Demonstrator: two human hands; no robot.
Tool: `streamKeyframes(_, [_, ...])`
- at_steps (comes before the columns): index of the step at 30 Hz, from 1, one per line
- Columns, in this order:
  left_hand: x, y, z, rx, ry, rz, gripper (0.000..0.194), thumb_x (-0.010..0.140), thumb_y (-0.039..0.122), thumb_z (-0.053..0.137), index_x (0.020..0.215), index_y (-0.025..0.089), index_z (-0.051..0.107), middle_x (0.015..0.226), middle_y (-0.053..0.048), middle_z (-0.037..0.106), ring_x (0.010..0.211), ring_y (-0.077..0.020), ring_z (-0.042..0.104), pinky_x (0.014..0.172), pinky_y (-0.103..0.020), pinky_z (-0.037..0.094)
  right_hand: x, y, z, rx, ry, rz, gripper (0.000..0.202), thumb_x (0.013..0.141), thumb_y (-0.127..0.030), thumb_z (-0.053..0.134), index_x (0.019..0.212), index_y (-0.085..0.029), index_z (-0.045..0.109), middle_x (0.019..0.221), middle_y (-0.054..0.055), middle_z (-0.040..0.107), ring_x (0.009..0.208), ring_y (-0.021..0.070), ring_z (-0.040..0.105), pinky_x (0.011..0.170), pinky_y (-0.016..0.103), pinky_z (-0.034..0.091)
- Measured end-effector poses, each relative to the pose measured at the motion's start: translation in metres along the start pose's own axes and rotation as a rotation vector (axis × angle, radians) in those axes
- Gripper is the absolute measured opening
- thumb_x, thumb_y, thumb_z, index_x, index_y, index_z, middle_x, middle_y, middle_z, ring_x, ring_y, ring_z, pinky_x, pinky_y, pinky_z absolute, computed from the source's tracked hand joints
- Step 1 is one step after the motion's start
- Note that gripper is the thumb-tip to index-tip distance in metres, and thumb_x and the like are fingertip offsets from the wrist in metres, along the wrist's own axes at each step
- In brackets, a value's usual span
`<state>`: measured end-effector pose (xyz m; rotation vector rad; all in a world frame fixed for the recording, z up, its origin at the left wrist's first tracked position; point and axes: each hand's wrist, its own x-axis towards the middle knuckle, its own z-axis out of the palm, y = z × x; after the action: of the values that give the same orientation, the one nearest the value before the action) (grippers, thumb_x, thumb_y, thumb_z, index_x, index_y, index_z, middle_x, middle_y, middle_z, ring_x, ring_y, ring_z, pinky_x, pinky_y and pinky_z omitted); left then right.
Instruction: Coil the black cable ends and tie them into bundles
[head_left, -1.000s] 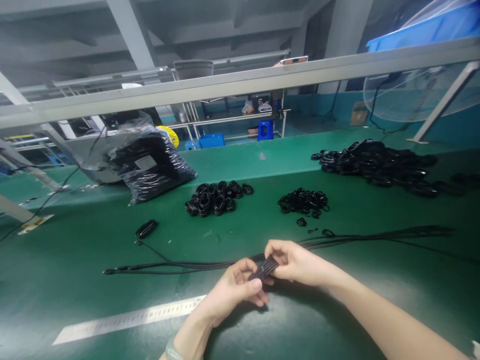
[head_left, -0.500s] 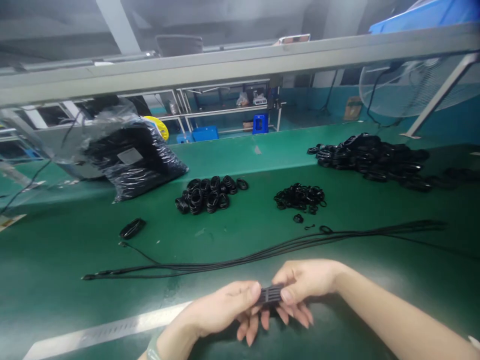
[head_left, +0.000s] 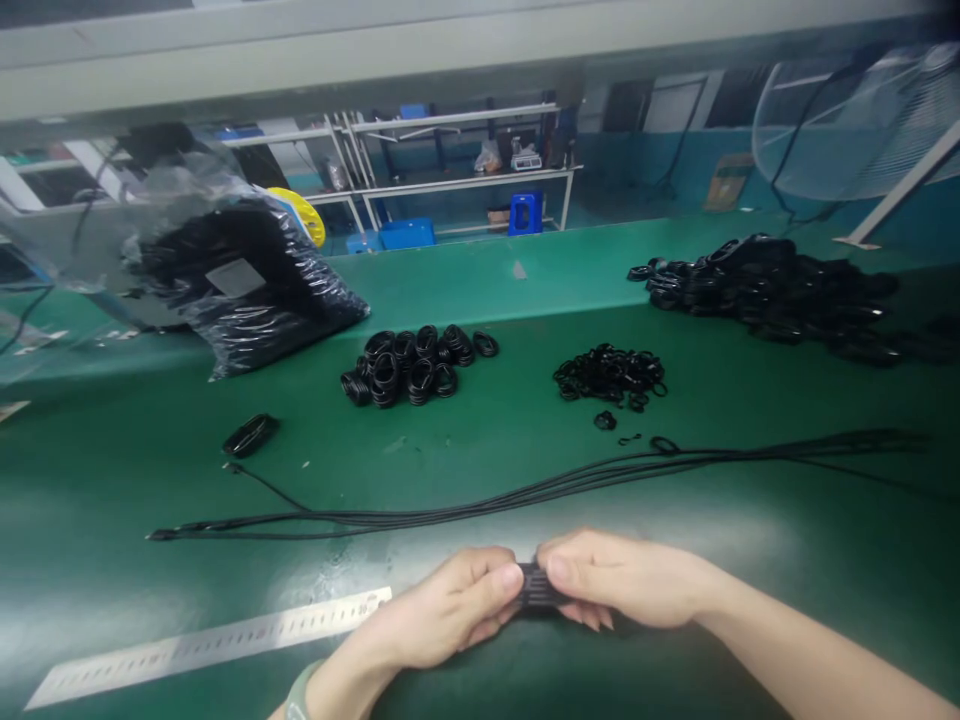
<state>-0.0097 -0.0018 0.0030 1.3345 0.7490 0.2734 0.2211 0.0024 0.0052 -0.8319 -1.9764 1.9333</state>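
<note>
Between my two hands is a small coil of black cord (head_left: 537,586), its strands lying side by side. My left hand (head_left: 450,608) is closed on its left end, with the thumb on top. The right end is pinched by my right hand (head_left: 626,580), thumb above and fingers curled beneath. My hands cover both ends of the coil. Just beyond them, several long black cords (head_left: 480,506) stretch across the green table. A white ruler (head_left: 217,640) lies to the left of my left hand.
Behind the cords are a cluster of wound black coils (head_left: 405,365), a pile of small black rings (head_left: 611,373) and a larger heap of black coils (head_left: 780,290). One black coil (head_left: 251,436) lies apart at left. A plastic bag of black goods (head_left: 262,280) stands behind.
My fingers have curled in closer around the black coil, and my hands cover more of its underside. The camera view has tilted downward, showing more of the ruler.
</note>
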Motion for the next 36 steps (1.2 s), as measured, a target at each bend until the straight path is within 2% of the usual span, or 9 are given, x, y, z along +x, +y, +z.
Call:
streamKeyframes(6, [0.003,0.000,0.003,-0.032,0.085,0.038,0.054,0.091,0.067,0.041,0.069,0.018,0.046,0.056,0.008,0.032,0.046,-0.0051,0.023,0.042,-0.022,0.016,0.008,0.002,0.008,-0.223,0.211,-0.174,0.059,0.100,-0.062,0.028,0.065,-0.019,0.046,0.064,-0.001,0.049,0.063,0.0126,0.046,0.065,0.026,0.037])
streamKeyframes(9, [0.003,0.000,0.001,-0.055,0.043,0.002,0.053,0.090,0.066,0.042,0.077,0.016,0.051,0.059,0.003,0.051,0.044,-0.0054,0.039,0.042,-0.020,0.028,0.008,0.007,0.005,-0.170,0.154,-0.149,0.059,0.099,-0.063,0.032,0.064,-0.018,0.047,0.063,-0.002,0.049,0.060,0.0118,0.045,0.061,0.025,0.036])
streamKeyframes(11, [0.003,-0.001,-0.003,-0.173,-0.066,-0.007,0.048,0.085,0.064,0.057,0.089,0.016,0.052,0.082,-0.006,0.067,0.060,-0.0106,0.060,0.054,-0.021,0.043,0.007,0.010,0.001,-0.093,0.093,-0.139,0.059,0.098,-0.063,0.036,0.062,-0.018,0.047,0.063,-0.001,0.051,0.058,0.0108,0.044,0.059,0.025,0.034])
streamKeyframes(14, [0.004,-0.006,-0.008,-0.363,-0.130,0.036,0.048,0.072,0.045,0.081,0.097,0.019,0.048,0.117,-0.011,0.064,0.090,-0.0162,0.068,0.071,-0.025,0.049,0.006,0.010,-0.004,0.008,0.013,-0.123,0.059,0.096,-0.062,0.044,0.059,-0.017,0.048,0.057,-0.003,0.047,0.052,0.0083,0.038,0.053,0.023,0.029])
streamKeyframes(18, [0.008,-0.013,-0.009,-0.403,-0.163,-0.011,0.060,0.063,0.030,0.090,0.103,0.020,0.047,0.113,-0.010,0.066,0.088,-0.0181,0.071,0.073,-0.028,0.052,0.008,0.007,0.000,0.095,0.010,-0.108,0.050,0.093,-0.059,0.053,0.068,-0.016,0.052,0.058,-0.004,0.050,0.052,0.0080,0.040,0.051,0.022,0.029])
streamKeyframes(22, [0.009,-0.012,-0.006,-0.382,-0.120,-0.026,0.072,0.067,0.031,0.087,0.123,0.020,0.043,0.103,-0.012,0.071,0.086,-0.0230,0.074,0.077,-0.036,0.054,0.014,0.010,0.009,0.232,0.286,-0.100,0.040,0.094,-0.060,0.051,0.091,-0.021,0.047,0.064,-0.006,0.050,0.051,0.0085,0.041,0.048,0.020,0.029])
streamKeyframes(26, [0.008,-0.006,-0.005,-0.432,-0.055,0.064,0.098,0.077,0.038,0.080,0.150,0.033,0.015,0.099,-0.007,0.071,0.097,-0.0246,0.072,0.082,-0.036,0.054,0.014,0.008,0.012,0.190,0.685,-0.187,0.035,0.096,-0.054,0.051,0.083,-0.022,0.045,0.064,-0.007,0.048,0.050,0.0079,0.039,0.048,0.021,0.033])
streamKeyframes(32, [0.014,-0.014,-0.005,-0.470,-0.019,0.198,0.063,0.078,0.031,0.080,0.130,0.028,0.045,0.104,-0.006,0.066,0.086,-0.0176,0.071,0.067,-0.024,0.054,0.014,0.004,0.021,0.191,0.462,-0.260,0.026,0.093,-0.042,0.061,0.089,-0.017,0.063,0.067,0.001,0.065,0.059,0.0158,0.064,0.059,0.028,0.048])
streamKeyframes(36, [0.015,-0.018,-0.002,-0.496,-0.013,0.163,0.070,0.071,0.018,0.084,0.125,0.032,0.041,0.112,-0.004,0.064,0.086,-0.0200,0.074,0.076,-0.032,0.058,0.016,0.008,0.024,0.148,0.413,-0.175,0.024,0.091,-0.039,0.063,0.086,-0.016,0.067,0.063,0.002,0.066,0.056,0.0153,0.062,0.056,0.027,0.046])
